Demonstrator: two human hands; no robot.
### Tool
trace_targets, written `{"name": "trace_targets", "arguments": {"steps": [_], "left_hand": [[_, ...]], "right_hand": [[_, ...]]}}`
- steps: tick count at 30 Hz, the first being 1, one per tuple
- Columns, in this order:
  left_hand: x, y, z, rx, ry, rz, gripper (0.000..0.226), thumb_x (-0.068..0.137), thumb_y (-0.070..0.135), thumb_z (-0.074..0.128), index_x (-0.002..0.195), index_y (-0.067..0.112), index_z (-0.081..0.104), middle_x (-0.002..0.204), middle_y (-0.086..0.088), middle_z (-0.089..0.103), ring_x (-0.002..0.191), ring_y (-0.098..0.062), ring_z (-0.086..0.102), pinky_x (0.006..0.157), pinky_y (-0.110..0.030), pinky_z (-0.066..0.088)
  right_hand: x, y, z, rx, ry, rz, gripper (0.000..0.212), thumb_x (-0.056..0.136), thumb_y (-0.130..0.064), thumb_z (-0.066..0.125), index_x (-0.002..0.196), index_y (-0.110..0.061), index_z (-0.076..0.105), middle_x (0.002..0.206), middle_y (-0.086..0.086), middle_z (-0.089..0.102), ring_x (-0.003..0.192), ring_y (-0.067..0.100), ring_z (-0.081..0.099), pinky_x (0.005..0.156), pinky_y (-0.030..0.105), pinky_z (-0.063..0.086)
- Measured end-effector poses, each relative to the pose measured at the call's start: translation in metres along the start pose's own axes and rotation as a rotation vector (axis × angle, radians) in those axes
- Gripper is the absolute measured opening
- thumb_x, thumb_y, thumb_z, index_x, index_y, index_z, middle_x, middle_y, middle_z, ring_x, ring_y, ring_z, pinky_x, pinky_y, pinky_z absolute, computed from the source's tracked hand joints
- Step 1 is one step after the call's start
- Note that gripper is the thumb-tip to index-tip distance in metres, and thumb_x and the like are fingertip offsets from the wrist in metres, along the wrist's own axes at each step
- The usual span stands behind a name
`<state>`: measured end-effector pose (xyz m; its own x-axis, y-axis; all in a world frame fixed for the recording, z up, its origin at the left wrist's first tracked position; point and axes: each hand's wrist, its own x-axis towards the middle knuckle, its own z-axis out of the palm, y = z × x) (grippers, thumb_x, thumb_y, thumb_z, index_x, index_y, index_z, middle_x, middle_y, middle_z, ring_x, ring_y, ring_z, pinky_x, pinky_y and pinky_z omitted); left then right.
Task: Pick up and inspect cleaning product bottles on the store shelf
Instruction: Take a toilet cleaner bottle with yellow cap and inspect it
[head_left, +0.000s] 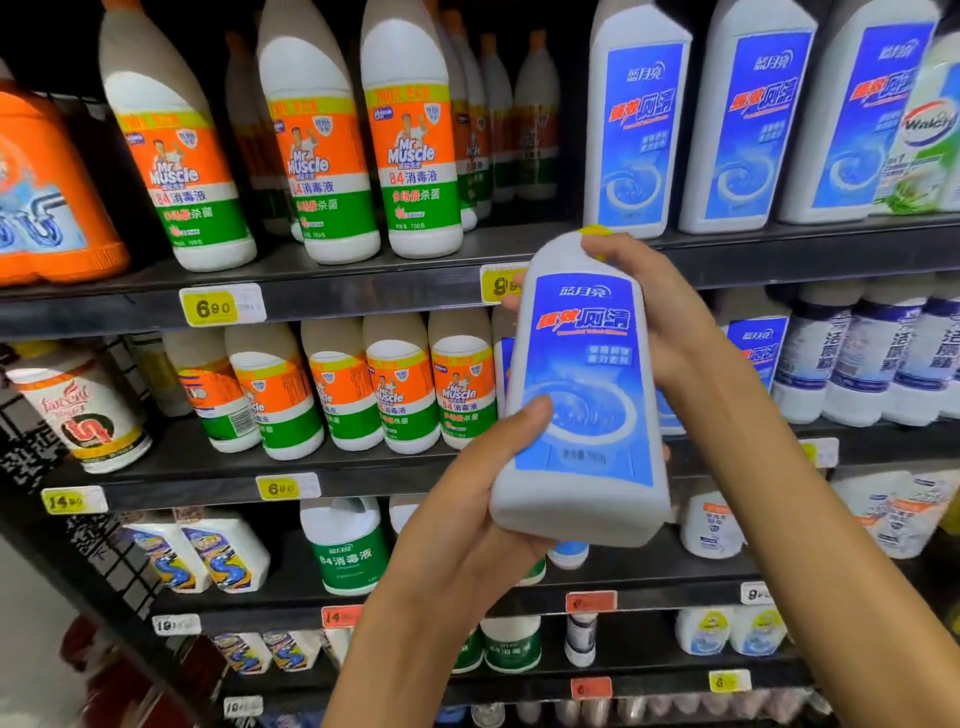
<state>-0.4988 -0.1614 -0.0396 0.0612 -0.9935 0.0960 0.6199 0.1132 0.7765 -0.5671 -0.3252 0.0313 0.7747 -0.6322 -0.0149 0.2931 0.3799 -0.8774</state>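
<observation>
Both hands on one bottle. Left hand (470, 512) cups the base from below, thumb laid across the lower front label; right hand (649, 306) wraps the neck and shoulder just under what looks like a yellow cap, mostly hidden by the fingers. White bottle with blue label (582, 405) held clear of the shelving, tilted slightly, front face toward the camera, in front of the second shelf (363, 296).

Handling, as judged: rigid plastic, flat-sided, likely full and fairly heavy. Smooth label could slip in one hand, so base support plus neck grip is the sound hold. Squeezing the flat panels is best avoided.

Writing: Chinese brand characters at label top, large red and white characters below, swirl graphic; fine print too blurred to read. Matching bottles (639, 140) stand on the upper shelf. Left of them, Mr Muscle bottles (415, 156), orange and green, marked "84". Yellow price tag (215, 307) reads 6.90. Far right, a Walch bottle (930, 130).
</observation>
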Motion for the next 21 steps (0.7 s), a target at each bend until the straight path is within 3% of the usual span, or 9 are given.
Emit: {"name": "trace_targets", "arguments": {"steps": [1, 4, 6, 10, 13, 16, 18, 21], "left_hand": [[0.001, -0.003, -0.006, 0.075, 0.067, 0.006, 0.054, 0.065, 0.028, 0.079, 0.115, 0.016, 0.065, 0.112, -0.01, 0.071, 0.101, -0.024, 0.069, 0.077, -0.034, 0.059], [0.005, -0.012, -0.015, 0.294, 0.142, 0.037, 0.05, 0.072, 0.04, 0.075, 0.117, 0.025, 0.062, 0.114, -0.005, 0.07, 0.104, -0.022, 0.068, 0.079, -0.034, 0.058], [0.009, -0.018, -0.021, 0.426, 0.192, 0.093, 0.045, 0.075, 0.048, 0.072, 0.114, 0.028, 0.063, 0.113, -0.001, 0.071, 0.104, -0.02, 0.068, 0.078, -0.03, 0.057], [0.018, -0.019, -0.032, 0.585, 0.273, 0.274, 0.048, 0.069, 0.05, 0.067, 0.107, 0.022, 0.063, 0.105, 0.002, 0.073, 0.097, -0.017, 0.07, 0.071, -0.021, 0.056], [0.021, -0.022, -0.043, 0.647, 0.289, 0.388, 0.032, 0.076, 0.037, 0.065, 0.104, 0.021, 0.062, 0.096, 0.008, 0.075, 0.089, -0.012, 0.072, 0.066, -0.017, 0.055], [0.023, -0.026, -0.053, 0.652, 0.289, 0.478, 0.03, 0.074, 0.034, 0.07, 0.102, 0.024, 0.063, 0.094, 0.008, 0.075, 0.088, -0.012, 0.071, 0.066, -0.017, 0.055], [0.026, -0.027, -0.059, 0.643, 0.292, 0.506, 0.037, 0.07, 0.042, 0.067, 0.102, 0.025, 0.063, 0.095, 0.006, 0.074, 0.089, -0.013, 0.071, 0.066, -0.019, 0.055], [0.032, -0.029, -0.066, 0.665, 0.278, 0.524, 0.042, 0.07, 0.043, 0.066, 0.108, 0.024, 0.06, 0.1, 0.007, 0.073, 0.094, -0.014, 0.07, 0.072, -0.02, 0.055]], "right_hand": [[-0.001, 0.0, 0.0, -0.032, 0.004, -0.033, 0.036, 0.09, -0.033, 0.057, 0.113, -0.006, 0.055, 0.115, 0.02, 0.066, 0.099, 0.028, 0.067, 0.08, 0.039, 0.058], [-0.005, 0.0, 0.004, -0.155, -0.059, -0.141, 0.024, 0.086, -0.033, 0.062, 0.092, -0.011, 0.065, 0.084, 0.01, 0.074, 0.071, 0.019, 0.072, 0.061, 0.031, 0.058], [-0.01, 0.001, 0.009, -0.218, -0.099, -0.262, 0.022, 0.085, -0.034, 0.062, 0.088, -0.012, 0.063, 0.075, 0.006, 0.074, 0.065, 0.016, 0.071, 0.059, 0.026, 0.056], [-0.011, 0.003, 0.009, -0.321, -0.138, -0.451, 0.023, 0.085, -0.031, 0.065, 0.101, -0.015, 0.062, 0.086, 0.003, 0.074, 0.076, 0.016, 0.071, 0.064, 0.025, 0.055], [-0.012, 0.005, 0.006, -0.319, -0.21, -0.451, 0.034, 0.086, -0.032, 0.06, 0.117, -0.019, 0.059, 0.104, 0.006, 0.073, 0.088, 0.018, 0.071, 0.07, 0.027, 0.056], [-0.012, 0.013, 0.001, -0.247, -0.367, -0.449, 0.053, 0.078, -0.035, 0.072, 0.125, -0.02, 0.054, 0.123, 0.009, 0.065, 0.102, 0.023, 0.066, 0.081, 0.033, 0.055], [-0.01, 0.021, -0.001, -0.229, -0.418, -0.43, 0.066, 0.065, -0.038, 0.081, 0.122, -0.019, 0.054, 0.114, 0.007, 0.068, 0.097, 0.022, 0.067, 0.078, 0.032, 0.056], [-0.007, 0.026, 0.0, -0.293, -0.359, -0.459, 0.048, 0.073, -0.016, 0.076, 0.116, -0.019, 0.056, 0.1, 0.003, 0.072, 0.087, 0.02, 0.069, 0.072, 0.029, 0.056]]}}
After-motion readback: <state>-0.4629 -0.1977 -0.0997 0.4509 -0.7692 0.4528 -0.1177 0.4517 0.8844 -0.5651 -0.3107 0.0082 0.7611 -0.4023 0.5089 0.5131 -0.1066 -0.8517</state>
